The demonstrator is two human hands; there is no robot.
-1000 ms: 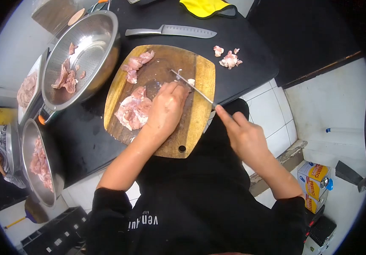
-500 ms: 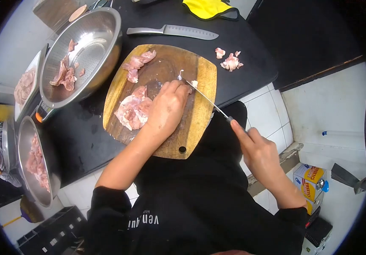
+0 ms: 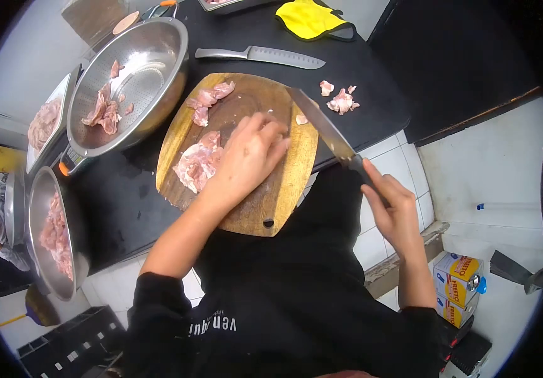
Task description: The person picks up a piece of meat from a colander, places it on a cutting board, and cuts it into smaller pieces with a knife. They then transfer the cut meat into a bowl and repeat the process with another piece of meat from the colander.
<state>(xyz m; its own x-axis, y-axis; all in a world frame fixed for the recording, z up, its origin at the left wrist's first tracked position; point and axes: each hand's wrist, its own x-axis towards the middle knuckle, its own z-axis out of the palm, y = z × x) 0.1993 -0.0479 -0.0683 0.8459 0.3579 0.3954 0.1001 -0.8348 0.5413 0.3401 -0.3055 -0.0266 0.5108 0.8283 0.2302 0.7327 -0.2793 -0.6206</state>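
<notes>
My right hand [image 3: 394, 201] grips the dark handle of a kitchen knife [image 3: 325, 126], its blade slanting over the board's right edge. On the wooden cutting board [image 3: 296, 183], my left hand [image 3: 252, 154] rests with fingers curled down; anything beneath them is hidden. Beside that hand lies a large piece of raw meat, seemingly chicken [image 3: 196, 160]. Smaller meat pieces [image 3: 208, 101] sit at the board's upper left. A small pale scrap [image 3: 301, 119] lies near the blade. Pale trimmings [image 3: 343, 101] are on the black table right of the board.
A second knife [image 3: 277, 57] lies behind the board, near a yellow and black cloth item [image 3: 309, 19]. To the left stand a perforated steel colander [image 3: 180, 57] with meat, a steel bowl [image 3: 37, 220] of meat and a white tray [image 3: 63, 94] of meat on a scale.
The knife has lifted away from my left hand's fingertips and turned to show its broad blade. A pale scrap now lies apart at the board's right side. My left-hand fingers have shifted slightly.
</notes>
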